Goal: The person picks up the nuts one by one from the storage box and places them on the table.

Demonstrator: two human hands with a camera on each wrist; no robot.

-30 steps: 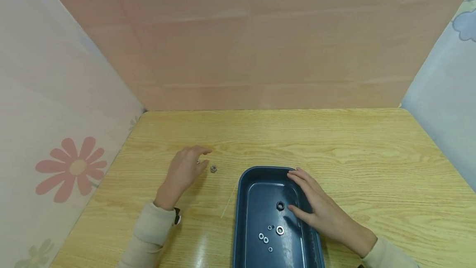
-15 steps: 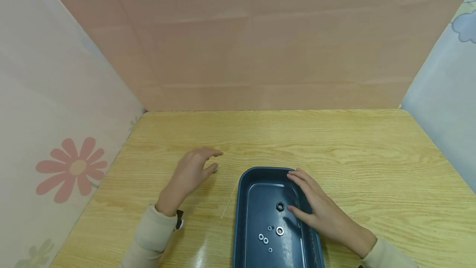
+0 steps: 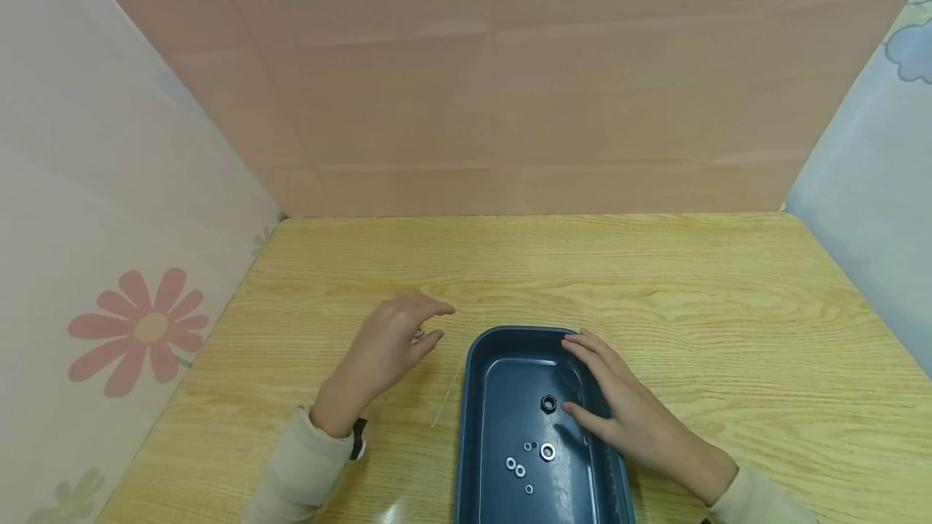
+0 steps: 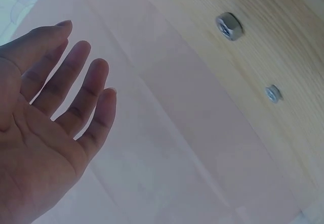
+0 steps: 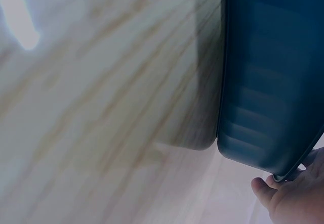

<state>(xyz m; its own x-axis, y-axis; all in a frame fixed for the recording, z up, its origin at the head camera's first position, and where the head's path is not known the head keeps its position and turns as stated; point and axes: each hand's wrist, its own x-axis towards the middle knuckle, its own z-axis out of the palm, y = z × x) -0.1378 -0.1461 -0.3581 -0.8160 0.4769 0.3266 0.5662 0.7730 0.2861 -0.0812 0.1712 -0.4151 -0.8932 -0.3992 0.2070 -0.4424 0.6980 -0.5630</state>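
My left hand hovers over the wooden table, thumb and fingers apart, palm bare in the left wrist view. Two metal nuts lie near it: a larger hex nut and a smaller nut. From the head view, one nut shows through the gap between thumb and forefinger. My right hand rests across the right rim of a dark blue tray, fingers fairly straight at the far corner and thumb over the inside. In the right wrist view, fingertips show outside the tray wall.
Inside the tray lie a dark nut, a larger silver nut and several small nuts or washers. A thin pale strip lies left of the tray. Covered walls border the table.
My left hand has moved right and a little nearer to me, passing over the nuts, its fingers still apart. The right hand and the tray have stayed in place.
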